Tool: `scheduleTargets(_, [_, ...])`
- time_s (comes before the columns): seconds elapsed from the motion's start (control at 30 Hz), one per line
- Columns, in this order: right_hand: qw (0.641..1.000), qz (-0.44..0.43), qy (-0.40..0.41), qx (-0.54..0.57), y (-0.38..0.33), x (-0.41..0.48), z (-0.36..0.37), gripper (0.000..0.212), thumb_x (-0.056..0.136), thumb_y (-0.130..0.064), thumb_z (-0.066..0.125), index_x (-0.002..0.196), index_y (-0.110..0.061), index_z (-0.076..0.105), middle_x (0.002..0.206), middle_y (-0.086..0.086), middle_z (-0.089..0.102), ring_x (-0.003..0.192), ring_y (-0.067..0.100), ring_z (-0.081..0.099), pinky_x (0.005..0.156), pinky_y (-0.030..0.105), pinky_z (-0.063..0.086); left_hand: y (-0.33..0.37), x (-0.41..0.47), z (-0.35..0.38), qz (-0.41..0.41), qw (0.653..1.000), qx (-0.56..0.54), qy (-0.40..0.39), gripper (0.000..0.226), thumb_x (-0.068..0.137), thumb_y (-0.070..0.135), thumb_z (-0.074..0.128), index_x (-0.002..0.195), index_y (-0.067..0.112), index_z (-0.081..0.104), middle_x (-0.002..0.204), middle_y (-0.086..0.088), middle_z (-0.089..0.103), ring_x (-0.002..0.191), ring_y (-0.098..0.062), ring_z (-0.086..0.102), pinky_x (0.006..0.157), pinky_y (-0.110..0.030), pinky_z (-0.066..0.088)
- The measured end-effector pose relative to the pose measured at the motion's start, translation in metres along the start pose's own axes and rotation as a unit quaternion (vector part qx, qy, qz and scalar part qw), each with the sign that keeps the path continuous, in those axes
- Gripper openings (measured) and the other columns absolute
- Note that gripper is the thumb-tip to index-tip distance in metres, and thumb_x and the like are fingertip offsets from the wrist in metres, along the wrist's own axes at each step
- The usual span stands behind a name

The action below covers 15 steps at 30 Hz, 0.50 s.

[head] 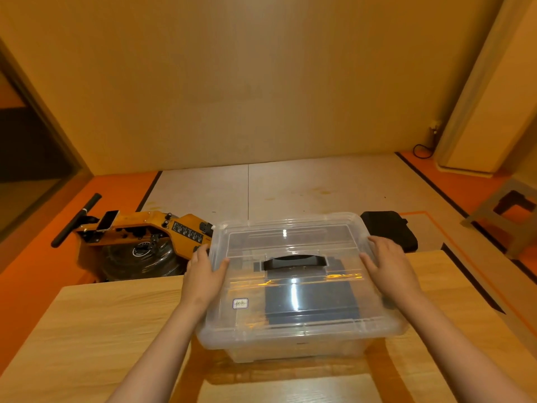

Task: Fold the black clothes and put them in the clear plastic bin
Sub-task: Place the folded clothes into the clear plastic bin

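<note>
A plain tan wall (261, 82) closes off the room, and below it the orange floor (37, 271) carries pale grey mats (290, 190). In the foreground stands a light wooden bench (116, 330), and on it, towards its far edge, sits the clear plastic bin (290, 353).

The bin is closed by its clear lid (290, 237), which has a black handle (295, 261) at its middle. Through the lid the black clothes (308, 303) show as a flat, dark, squared stack inside the bin. A small white label (240, 303) sits on the lid left of the stack.

The left hand (203, 274) holds the bin's left edge: its thumb lies on top of the lid and its fingers (200, 253) curl round the lid's outer side. The right hand (389, 266) rests flat on the lid's right edge, its fingers (380, 245) straight, slightly spread and pointing away from the person.

Beyond the bin's far left corner, on the floor, lies a yellow machine (174, 228) with a dark round tank and a black bar, and a phone (107, 220) is propped on it. Just beyond the bin's far right corner a black bag (389, 231) lies on the floor. Further right of the bin stands a grey stool (508, 216).
</note>
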State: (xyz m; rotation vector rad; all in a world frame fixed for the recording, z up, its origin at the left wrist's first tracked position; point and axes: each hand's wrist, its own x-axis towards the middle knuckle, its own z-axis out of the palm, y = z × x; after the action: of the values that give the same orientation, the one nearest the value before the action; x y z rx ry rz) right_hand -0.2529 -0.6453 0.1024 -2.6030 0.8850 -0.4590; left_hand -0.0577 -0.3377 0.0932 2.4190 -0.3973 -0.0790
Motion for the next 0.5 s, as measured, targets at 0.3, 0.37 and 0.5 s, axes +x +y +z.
scheduleTargets(0.3, [0.983,0.152,-0.068,0.079,0.009,0.005,0.008,0.061,0.096,-0.04,0.053,0.144,-0.011,0.032,0.128,0.017,0.055,0.109,0.034,0.058,0.076,0.039,0.049,0.002,0.002,0.004,-0.198,0.977,-0.061,-0.047,0.087,0.087,0.062,0.055,0.146,0.004,0.027,0.142,-0.019,0.043,0.125,-0.038,0.048,0.098,-0.05,0.046])
scheduleTargets(0.37, [0.981,0.159,-0.071,0.081,0.009,0.006,0.008,0.061,0.096,-0.042,0.052,0.143,-0.01,0.032,0.126,0.017,0.056,0.108,0.034,0.059,0.076,0.039,0.049,0.008,-0.007,0.001,-0.136,0.989,0.041,0.031,0.08,0.089,0.057,0.057,0.142,0.003,0.033,0.141,-0.018,0.042,0.124,-0.035,0.048,0.088,-0.047,0.048])
scheduleTargets(0.5, [0.974,0.199,-0.089,0.069,0.008,0.006,0.01,0.064,0.096,-0.048,0.048,0.143,-0.008,0.032,0.126,0.019,0.057,0.11,0.037,0.058,0.074,0.04,0.047,0.013,-0.013,-0.004,-0.108,0.989,0.09,0.037,0.055,0.096,0.045,0.052,0.131,0.003,0.045,0.131,-0.017,0.046,0.113,-0.033,0.054,0.079,-0.044,0.05])
